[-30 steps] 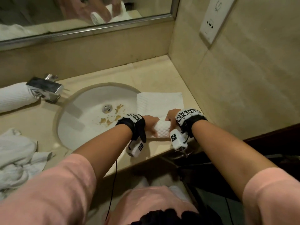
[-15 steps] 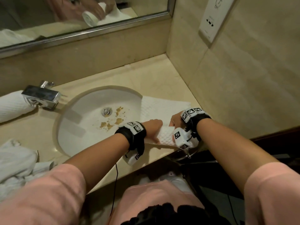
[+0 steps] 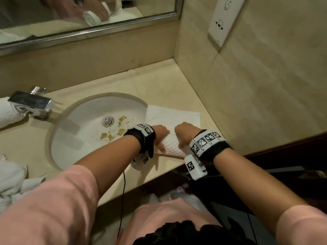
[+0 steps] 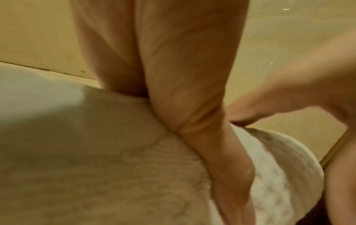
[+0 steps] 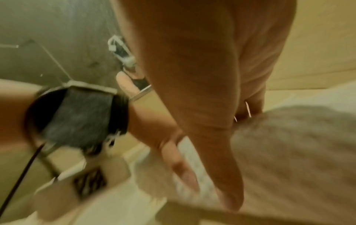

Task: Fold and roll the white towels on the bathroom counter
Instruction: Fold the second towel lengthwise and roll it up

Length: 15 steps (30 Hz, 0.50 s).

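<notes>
A white waffle towel lies on the counter to the right of the sink, its near part wound into a roll [image 3: 172,145] and its far part flat [image 3: 174,115]. My left hand [image 3: 160,137] curls over the roll's left end, thumb on the near side. My right hand [image 3: 184,134] curls over the right end. The left wrist view shows my left hand's thumb [image 4: 221,152] lying along the towel [image 4: 96,167]. In the right wrist view my right hand's thumb [image 5: 217,152] presses on the roll [image 5: 289,152]. A finished towel roll [image 3: 7,114] lies behind the tap.
The sink basin [image 3: 74,138] with brown stains sits left of the hands, with the chrome tap [image 3: 30,104] at its far left. Crumpled white towels [image 3: 10,181] lie at the counter's left front. The tiled wall with a socket plate [image 3: 224,20] stands close on the right.
Both hands have stayed on the roll and turned it slightly further over the flat part. The head view has shifted a little.
</notes>
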{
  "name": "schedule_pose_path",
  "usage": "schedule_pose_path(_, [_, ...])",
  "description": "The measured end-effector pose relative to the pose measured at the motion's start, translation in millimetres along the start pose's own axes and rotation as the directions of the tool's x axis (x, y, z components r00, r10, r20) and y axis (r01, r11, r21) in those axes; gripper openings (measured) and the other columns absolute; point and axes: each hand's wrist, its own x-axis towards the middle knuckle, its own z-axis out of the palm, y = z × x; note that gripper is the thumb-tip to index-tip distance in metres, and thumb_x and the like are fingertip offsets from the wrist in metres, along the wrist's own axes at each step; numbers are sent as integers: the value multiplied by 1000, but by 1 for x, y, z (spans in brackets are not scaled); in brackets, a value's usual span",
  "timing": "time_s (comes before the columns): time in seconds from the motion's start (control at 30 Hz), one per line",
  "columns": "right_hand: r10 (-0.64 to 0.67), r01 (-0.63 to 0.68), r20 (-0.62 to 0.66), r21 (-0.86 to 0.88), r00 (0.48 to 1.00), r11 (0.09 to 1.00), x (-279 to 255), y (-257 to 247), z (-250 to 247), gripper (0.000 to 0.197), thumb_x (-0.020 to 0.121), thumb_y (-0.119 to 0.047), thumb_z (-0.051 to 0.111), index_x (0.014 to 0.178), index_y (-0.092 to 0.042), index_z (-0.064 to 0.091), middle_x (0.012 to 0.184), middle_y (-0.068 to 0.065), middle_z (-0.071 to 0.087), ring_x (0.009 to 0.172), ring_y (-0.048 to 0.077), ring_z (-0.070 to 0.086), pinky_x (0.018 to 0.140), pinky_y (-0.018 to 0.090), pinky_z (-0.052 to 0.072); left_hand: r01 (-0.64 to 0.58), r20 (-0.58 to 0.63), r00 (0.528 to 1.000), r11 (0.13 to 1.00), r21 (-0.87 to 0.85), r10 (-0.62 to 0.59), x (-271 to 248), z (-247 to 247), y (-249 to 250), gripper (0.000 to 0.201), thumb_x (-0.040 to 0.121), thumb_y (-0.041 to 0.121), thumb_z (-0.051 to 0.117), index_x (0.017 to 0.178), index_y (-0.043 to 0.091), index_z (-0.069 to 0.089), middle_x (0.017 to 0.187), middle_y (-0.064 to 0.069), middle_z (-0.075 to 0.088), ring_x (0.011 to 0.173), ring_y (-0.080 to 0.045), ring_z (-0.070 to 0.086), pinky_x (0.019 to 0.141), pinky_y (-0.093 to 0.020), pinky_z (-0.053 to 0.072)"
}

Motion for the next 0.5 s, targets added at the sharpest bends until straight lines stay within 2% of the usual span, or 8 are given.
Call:
schedule_pose_path(0.07, [-14,14,-37,-11,999,1000,-4,-9,18,58,73,-30,79,118,-7,53,112,9,60,101,24,59,84,33,51,10,41,999,999,-43,-9,4,-4,-4,56,74,35,79,116,9,54,110,-4,62,103,-23,59,87,-30,49])
schedule_pose_path(0.13, [-2,-10,-112,-105,994,994,-10,-19,38,92,73,-35,79,141,2,28,138,16,41,126,30,43,106,37,38,4,47,999,1000,-30,-3,7,-6,-6,62,72,41,80,117,7,53,112,-4,62,104,-23,59,88,-30,47])
schedule_pose_path(0.17, [14,-40,-170,-148,985,988,-12,-22,47,100,74,-34,78,145,5,18,146,19,31,134,32,34,113,40,30,-7,38,999,1000,0,7,8,-6,-5,68,71,47,79,118,7,51,114,-6,61,103,-23,58,89,-30,47])
schedule_pose_path(0.2, [31,-68,-222,-162,975,984,-12,-24,56,100,78,-29,75,146,6,12,150,21,24,139,34,27,116,41,23,-13,18,1000,999,42,12,7,-5,-5,72,71,51,77,120,6,51,116,-8,60,103,-24,58,90,-30,47])
schedule_pose_path(0.27, [30,-83,-287,-174,957,981,-10,-23,67,84,86,-19,65,146,6,12,152,22,22,141,33,23,119,41,18,-21,-75,997,992,122,30,3,1,-3,73,73,54,73,122,5,50,117,-10,56,105,-24,54,93,-30,44])
schedule_pose_path(0.33, [5,-62,-317,-171,949,983,-5,-22,69,65,90,-14,56,143,3,22,146,20,31,136,32,31,116,40,23,-26,-211,975,975,222,74,-1,12,0,76,72,56,72,124,6,49,120,-9,51,109,-25,48,95,-31,39])
schedule_pose_path(0.4, [2,-50,-317,-142,948,989,0,-19,63,49,89,-14,55,133,-3,36,133,13,45,122,27,43,106,36,34,8,-317,945,965,263,78,-4,27,5,80,71,55,72,128,6,46,124,-9,48,111,-25,44,98,-33,38])
schedule_pose_path(0.5, [39,-32,-214,36,976,999,9,-13,48,49,84,-18,67,126,-8,45,122,8,54,111,23,54,96,31,42,102,-399,917,954,281,20,-11,49,17,80,79,35,68,141,-2,32,133,-15,44,121,-31,43,110,-41,30])
